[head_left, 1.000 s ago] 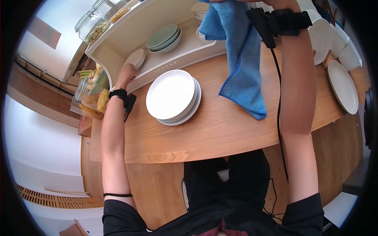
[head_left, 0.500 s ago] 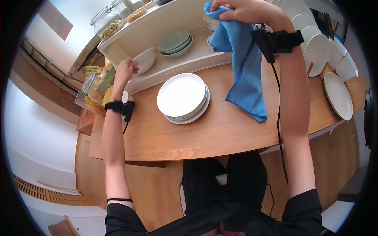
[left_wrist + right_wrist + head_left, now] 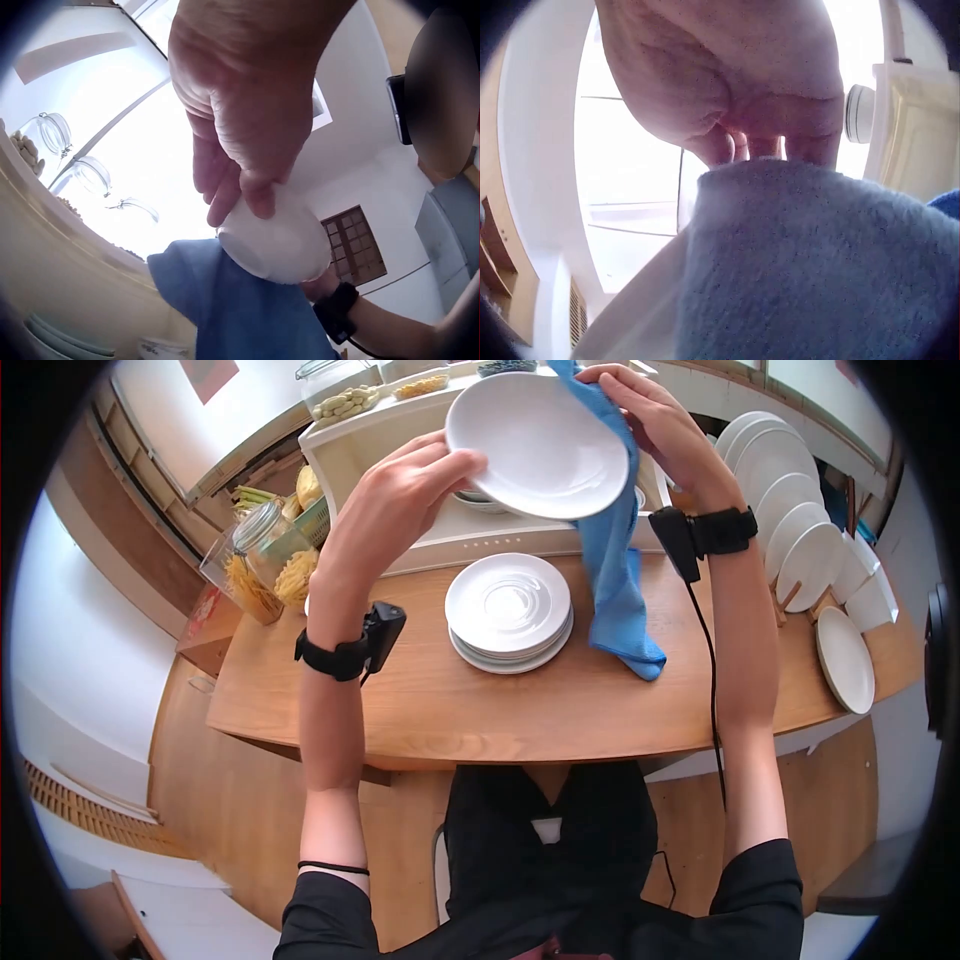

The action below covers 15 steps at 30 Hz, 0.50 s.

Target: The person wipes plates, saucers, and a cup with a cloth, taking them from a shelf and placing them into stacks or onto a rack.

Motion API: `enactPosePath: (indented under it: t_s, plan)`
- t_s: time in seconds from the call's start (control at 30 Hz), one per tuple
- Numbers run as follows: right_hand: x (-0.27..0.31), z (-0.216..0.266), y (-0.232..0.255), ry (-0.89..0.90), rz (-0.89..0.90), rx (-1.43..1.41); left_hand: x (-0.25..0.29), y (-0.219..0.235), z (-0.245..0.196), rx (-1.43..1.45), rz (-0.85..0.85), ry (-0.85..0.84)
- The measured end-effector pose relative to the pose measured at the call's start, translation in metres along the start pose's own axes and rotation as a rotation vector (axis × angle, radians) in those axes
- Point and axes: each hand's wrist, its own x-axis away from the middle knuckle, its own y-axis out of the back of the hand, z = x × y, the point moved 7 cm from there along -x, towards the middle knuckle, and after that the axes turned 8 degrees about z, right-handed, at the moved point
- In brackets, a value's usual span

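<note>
My left hand pinches the left rim of a white bowl, thumb on the inside. The bowl is held up in front of the shelf, its hollow turned toward me. At its right rim, my right hand grips a blue cloth, which hangs down toward the table. From the left wrist, the outside of the bowl shows, with the cloth against it. In the right wrist view the cloth hides my fingertips. Below the bowl stands a stack of white plates.
Behind the bowl is a cream shelf, with jars of dry food on top. A clear container of pasta stands at the left. White plates stand upright at the right, near a leaning oval plate.
My left hand has left the shelf's left end with the white bowl, bringing it up and right to the cloth. The right hand now holds the cloth at the bowl's rim.
</note>
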Motion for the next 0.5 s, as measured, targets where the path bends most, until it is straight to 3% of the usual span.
enactPosePath:
  t_s: [0.07,0.17,0.23,0.37,0.43,0.5]
  plan:
    - [-0.004,0.003,-0.003,0.185,0.016,-0.35,-0.009,0.004,0.002,0.013,-0.037,-0.002]
    - [-0.008,-0.012,-0.004,0.181,-0.012,-0.269,-0.019,0.0,0.009,0.11,0.034,0.044]
    - [-0.013,-0.019,-0.002,0.186,-0.037,-0.266,-0.022,-0.01,0.02,0.337,0.162,0.169]
    - [-0.018,-0.027,0.0,0.209,-0.188,-0.287,-0.02,-0.021,0.041,0.537,0.053,0.263]
    - [-0.019,-0.026,-0.004,0.248,-0.25,-0.287,-0.016,-0.028,0.051,1.107,-0.195,0.433]
    - [-0.019,-0.026,-0.009,0.301,-0.339,-0.305,-0.02,-0.042,0.052,1.122,-0.148,0.484]
